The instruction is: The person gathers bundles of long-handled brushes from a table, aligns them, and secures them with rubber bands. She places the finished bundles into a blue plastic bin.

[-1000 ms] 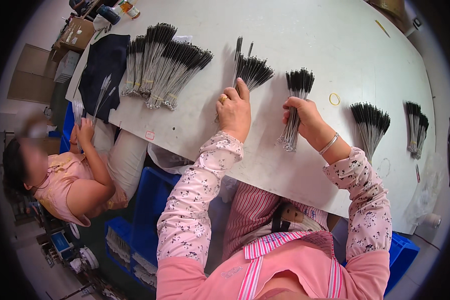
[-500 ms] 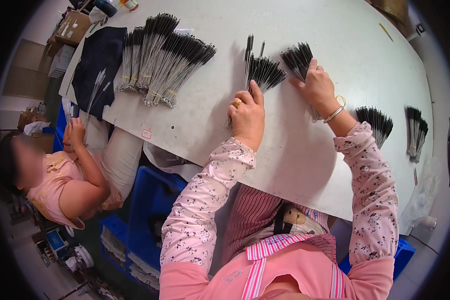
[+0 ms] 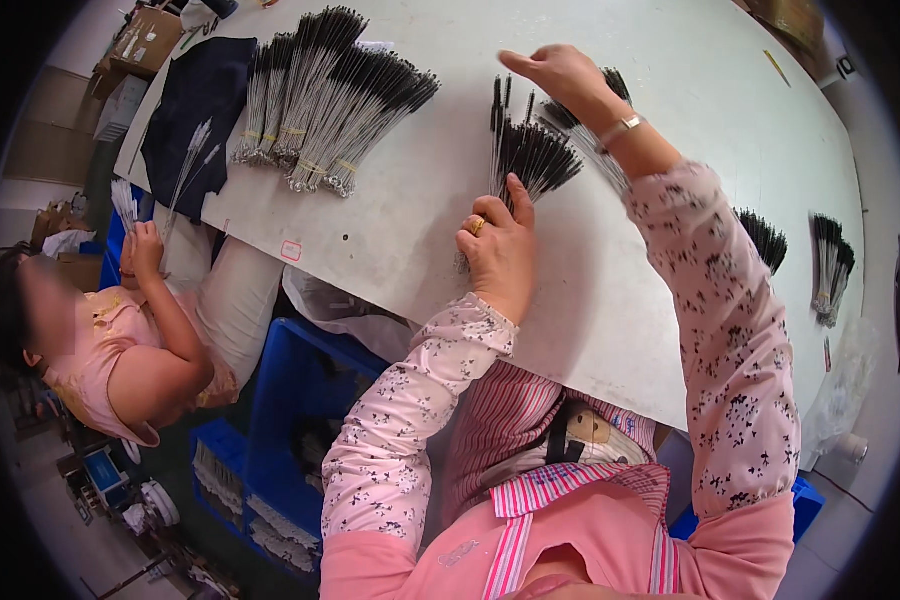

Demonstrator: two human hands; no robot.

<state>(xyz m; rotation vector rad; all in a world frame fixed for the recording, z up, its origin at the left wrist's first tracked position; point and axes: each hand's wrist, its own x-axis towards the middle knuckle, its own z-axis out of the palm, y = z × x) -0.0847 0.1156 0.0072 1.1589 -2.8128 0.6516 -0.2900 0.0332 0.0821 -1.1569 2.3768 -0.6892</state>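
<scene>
Many slim, metal-stemmed, black-bristled brushes, fanned, clasped in left hand; right hand outstretched, grip unclear.

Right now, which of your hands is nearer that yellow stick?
Right. The right hand is left of the yellow stick; the left hand is farther off, nearer your body.

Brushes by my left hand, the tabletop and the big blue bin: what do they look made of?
Brushes: silvery, thin stems suggest bare metal wire; the fine, matte black bristles are probably synthetic. Tabletop: smooth and pale with a faint sheen, perhaps laminate or painted board. Blue bin: even colour and smooth walls suggest moulded plastic.
</scene>
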